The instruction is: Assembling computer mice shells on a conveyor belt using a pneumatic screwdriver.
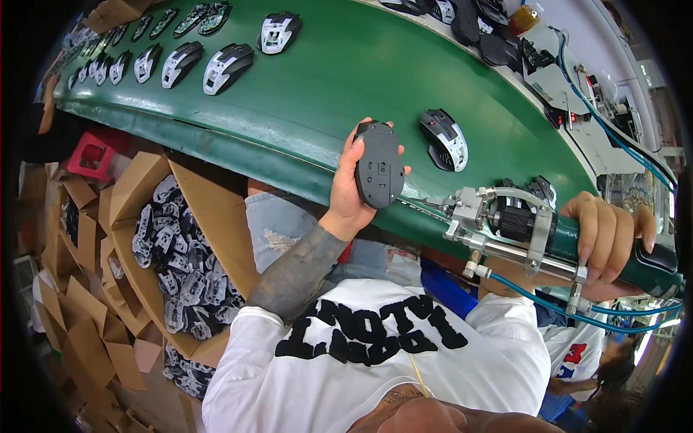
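My left hand point(345, 191) grips a black computer mouse point(379, 164), its underside turned up toward me, over the near edge of the green conveyor belt point(325, 86). My right hand point(610, 234) is wrapped round a dark green power screwdriver point(563, 238) with a silver feeding head and blue air hoses. Its thin tip points left at the lower end of the mouse; whether the two touch I cannot tell. Past the held mouse, a black-and-white mouse point(445, 141) lies on the belt. Two more dark mice point(541, 189) are partly hidden behind the screwdriver.
Several mouse shells point(228, 68) and circuit boards point(214, 18) line the belt's far left. An open cardboard box point(213, 224) of mouse parts stands at lower left, near a red stool point(92, 155). Blue hoses point(577, 94) and equipment stand at right. Other people are at both sides.
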The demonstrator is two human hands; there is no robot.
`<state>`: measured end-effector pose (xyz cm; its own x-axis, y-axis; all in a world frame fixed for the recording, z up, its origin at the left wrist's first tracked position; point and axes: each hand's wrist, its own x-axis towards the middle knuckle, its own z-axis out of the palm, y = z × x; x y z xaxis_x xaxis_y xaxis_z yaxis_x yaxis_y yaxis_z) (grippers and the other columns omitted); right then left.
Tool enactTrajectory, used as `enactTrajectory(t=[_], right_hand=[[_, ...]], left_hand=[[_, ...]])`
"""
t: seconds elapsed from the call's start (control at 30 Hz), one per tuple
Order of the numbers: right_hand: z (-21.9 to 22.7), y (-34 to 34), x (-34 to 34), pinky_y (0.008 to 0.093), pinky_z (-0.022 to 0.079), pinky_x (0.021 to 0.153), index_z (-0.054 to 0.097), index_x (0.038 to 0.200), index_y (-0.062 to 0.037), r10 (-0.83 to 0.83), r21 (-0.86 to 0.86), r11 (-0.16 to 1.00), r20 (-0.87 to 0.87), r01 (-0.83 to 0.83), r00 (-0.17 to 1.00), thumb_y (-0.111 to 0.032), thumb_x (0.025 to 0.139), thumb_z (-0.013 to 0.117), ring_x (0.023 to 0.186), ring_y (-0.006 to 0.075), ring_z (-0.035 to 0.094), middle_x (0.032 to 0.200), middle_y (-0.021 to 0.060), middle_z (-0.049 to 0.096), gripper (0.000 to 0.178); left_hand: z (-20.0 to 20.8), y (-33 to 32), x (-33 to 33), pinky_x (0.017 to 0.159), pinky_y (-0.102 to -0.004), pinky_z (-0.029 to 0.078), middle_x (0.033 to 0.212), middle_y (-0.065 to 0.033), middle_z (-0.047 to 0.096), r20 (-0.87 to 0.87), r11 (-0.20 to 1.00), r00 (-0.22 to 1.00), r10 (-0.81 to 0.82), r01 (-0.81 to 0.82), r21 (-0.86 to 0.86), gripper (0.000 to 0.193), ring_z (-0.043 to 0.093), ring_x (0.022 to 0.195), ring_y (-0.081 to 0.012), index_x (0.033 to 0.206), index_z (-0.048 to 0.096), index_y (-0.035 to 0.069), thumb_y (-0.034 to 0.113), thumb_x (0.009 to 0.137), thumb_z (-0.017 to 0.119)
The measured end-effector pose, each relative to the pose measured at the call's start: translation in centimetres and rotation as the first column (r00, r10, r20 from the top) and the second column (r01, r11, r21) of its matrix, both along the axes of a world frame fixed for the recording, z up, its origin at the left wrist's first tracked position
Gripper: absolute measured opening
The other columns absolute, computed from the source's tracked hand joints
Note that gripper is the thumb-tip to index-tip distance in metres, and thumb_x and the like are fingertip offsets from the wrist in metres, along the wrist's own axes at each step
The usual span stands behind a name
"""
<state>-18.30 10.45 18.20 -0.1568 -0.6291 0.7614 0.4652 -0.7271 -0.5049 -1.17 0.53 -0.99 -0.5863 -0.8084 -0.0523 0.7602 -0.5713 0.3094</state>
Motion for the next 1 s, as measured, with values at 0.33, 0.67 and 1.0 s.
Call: enactTrajectory(t=[0.33, 0.67, 1.0], right_hand=[[0.4, 0.0, 0.2, 0.0243, 0.048, 0.055, 0.044, 0.098, -0.0103, -0.006, 0.055, 0.998, 0.007, 0.006, 1.0, -0.03, 0.085, 0.066, 0.05, 0.0087, 0.058, 0.058, -0.003, 0.059, 0.033], [0.5, -0.3, 0.3, 0.0243, 0.048, 0.058, 0.045, 0.103, -0.0085, -0.024, 0.023, 0.999, 0.033, 0.023, 0.999, -0.032, 0.087, 0.065, 0.056, 0.01, 0.061, 0.065, -0.0012, 0.061, 0.035], [-1.3, -1.9, 2.2, 0.0276, 0.045, 0.054, 0.044, 0.11, -0.0137, 0.068, 0.106, 0.993, -0.169, -0.051, 0.983, -0.054, 0.09, 0.05, 0.052, 0.0151, 0.059, 0.064, 0.0009, 0.059, 0.046]], left_hand=[[-0.1, 0.2, 0.0, 0.084, -0.0465, 0.053, 0.131, -0.0129, 0.044, -0.041, 1.0, 0.999, 0.006, -0.006, 0.009, 0.045, 0.054, 0.106, -0.0268, 0.136, 0.035, 0.015, 0.029, 0.095, 0.045], [-0.2, 0.0, 0.5, 0.084, -0.0464, 0.052, 0.132, -0.0131, 0.044, -0.037, 1.0, 0.999, -0.005, 0.005, 0.006, 0.044, 0.054, 0.107, -0.0268, 0.136, 0.035, 0.014, 0.03, 0.095, 0.043], [-0.1, 0.2, 0.3, 0.085, -0.0463, 0.052, 0.132, -0.0134, 0.044, -0.02, 1.0, 1.0, -0.01, 0.01, -0.007, 0.048, 0.054, 0.108, -0.0276, 0.137, 0.033, 0.013, 0.029, 0.094, 0.045]])
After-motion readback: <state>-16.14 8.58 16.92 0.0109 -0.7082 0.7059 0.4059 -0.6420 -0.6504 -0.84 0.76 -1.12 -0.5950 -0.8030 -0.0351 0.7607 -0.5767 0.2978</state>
